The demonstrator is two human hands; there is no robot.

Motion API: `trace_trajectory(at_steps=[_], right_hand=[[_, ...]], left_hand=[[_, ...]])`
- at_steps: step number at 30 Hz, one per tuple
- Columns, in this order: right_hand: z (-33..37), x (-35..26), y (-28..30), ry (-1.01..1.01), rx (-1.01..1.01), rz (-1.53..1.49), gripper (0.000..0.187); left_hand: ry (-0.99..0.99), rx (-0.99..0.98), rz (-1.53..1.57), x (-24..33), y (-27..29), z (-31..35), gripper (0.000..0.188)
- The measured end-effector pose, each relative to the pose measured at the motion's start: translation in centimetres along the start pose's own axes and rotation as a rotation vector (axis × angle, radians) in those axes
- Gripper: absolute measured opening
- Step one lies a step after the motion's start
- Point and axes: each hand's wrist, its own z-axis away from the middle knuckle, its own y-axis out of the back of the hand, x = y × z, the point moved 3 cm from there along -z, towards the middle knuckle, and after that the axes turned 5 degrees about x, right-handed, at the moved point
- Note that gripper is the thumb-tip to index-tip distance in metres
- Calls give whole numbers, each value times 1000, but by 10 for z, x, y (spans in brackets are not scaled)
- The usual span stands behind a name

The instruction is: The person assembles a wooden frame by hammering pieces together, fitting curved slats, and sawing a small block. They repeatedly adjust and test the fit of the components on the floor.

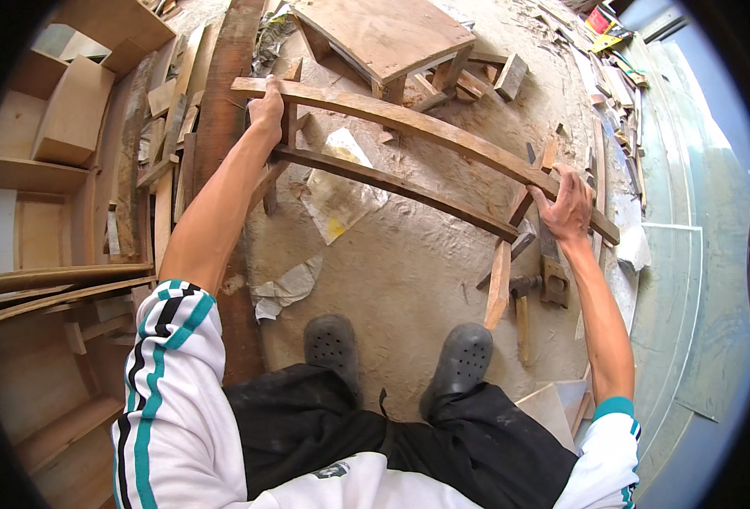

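In front of me stands a wooden frame with a long top rail [417, 121] and a parallel lower rail [400, 192], joined by legs at both ends. My left hand [266, 109] is closed round the top rail near its left end. Toward the rail's right end, my right hand [568, 204] grips it, thumb on the near side and fingers over the top. A wooden leg [499, 284] slants down toward my right foot. The frame's lower parts behind the rails are partly hidden.
A low wooden table [387, 38] stands beyond the frame. A hammer [523, 318] and a hand saw [553, 276] are at the right. Paper scraps [341, 182] lie on the floor. Wooden cabinets [31, 170] line the left, glass sheets [688, 187] the right. Scrap wood lies on both sides.
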Motion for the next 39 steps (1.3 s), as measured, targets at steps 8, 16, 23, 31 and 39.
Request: trace_trajectory(at_steps=[8,16,23,31,39], right_hand=[[2,22,-9,-65,-44,-201,55],[-1,33,0,-54,-94,-253,50],[1,40,-10,-102,-210,-152,66],[-34,35,5,138,-440,-267,61],[-45,37,8,132,-554,-161,61]], left_hand=[[37,-188,162,4,-4,0,74],[83,-166,123,5,-14,12,76],[73,-151,168,-2,-8,-11,79],[64,-204,191,4,-11,12,76],[105,-167,244,11,-15,30,67]])
